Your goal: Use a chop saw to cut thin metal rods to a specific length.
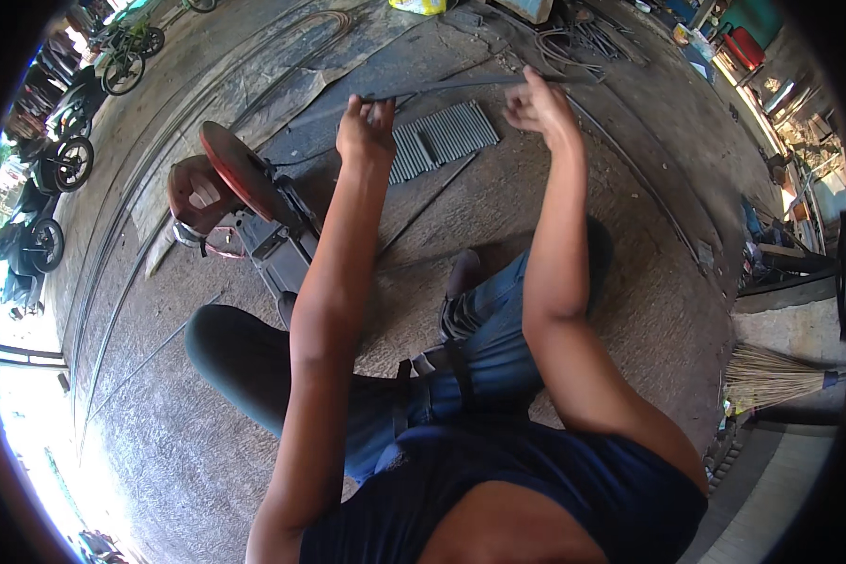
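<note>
Both my arms reach forward over the floor. A long, thin grey metal rod [442,86] runs crosswise between my hands, its left part smeared by motion. My left hand [367,132] has its fingers curled round the rod. Farther right, my right hand [540,108] is closed loosely on the same rod, its fingers somewhat blurred. Below the rod lies a neat row of short cut metal rods [451,139], side by side on the floor. Left of my left forearm stands a red cut-off saw [240,174] on a grey metal base [277,246].
Long rods [113,282] curve across the floor at left. Another rod [428,205] lies in front of my legs. Coiled rods [559,47] and scrap are at the far right. Parked motorcycles [52,164] line the left; a broom [771,378] lies at right.
</note>
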Action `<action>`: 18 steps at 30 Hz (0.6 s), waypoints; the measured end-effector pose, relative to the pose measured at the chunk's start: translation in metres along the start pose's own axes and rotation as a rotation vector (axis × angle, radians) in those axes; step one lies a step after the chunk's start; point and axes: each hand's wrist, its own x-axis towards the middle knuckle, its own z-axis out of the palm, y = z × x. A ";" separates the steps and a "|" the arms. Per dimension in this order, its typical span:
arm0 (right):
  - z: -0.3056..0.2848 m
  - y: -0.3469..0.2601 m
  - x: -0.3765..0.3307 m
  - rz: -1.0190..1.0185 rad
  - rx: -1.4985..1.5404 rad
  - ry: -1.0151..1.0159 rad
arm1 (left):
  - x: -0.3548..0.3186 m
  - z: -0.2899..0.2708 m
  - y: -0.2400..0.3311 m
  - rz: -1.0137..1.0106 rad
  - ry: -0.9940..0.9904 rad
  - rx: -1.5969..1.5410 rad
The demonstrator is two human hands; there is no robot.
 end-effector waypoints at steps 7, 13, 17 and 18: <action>0.003 0.001 0.043 -0.602 -1.020 -0.100 | 0.015 0.030 -0.036 0.258 -0.020 0.385; 0.007 0.051 0.074 -0.575 -1.040 -0.538 | 0.029 0.027 -0.062 0.236 -0.081 0.528; -0.008 0.091 0.081 -0.673 -0.974 -0.425 | 0.046 0.015 -0.089 0.142 -0.033 0.588; -0.013 0.102 0.083 -0.670 -0.938 -0.385 | 0.052 0.013 -0.096 0.083 -0.028 0.588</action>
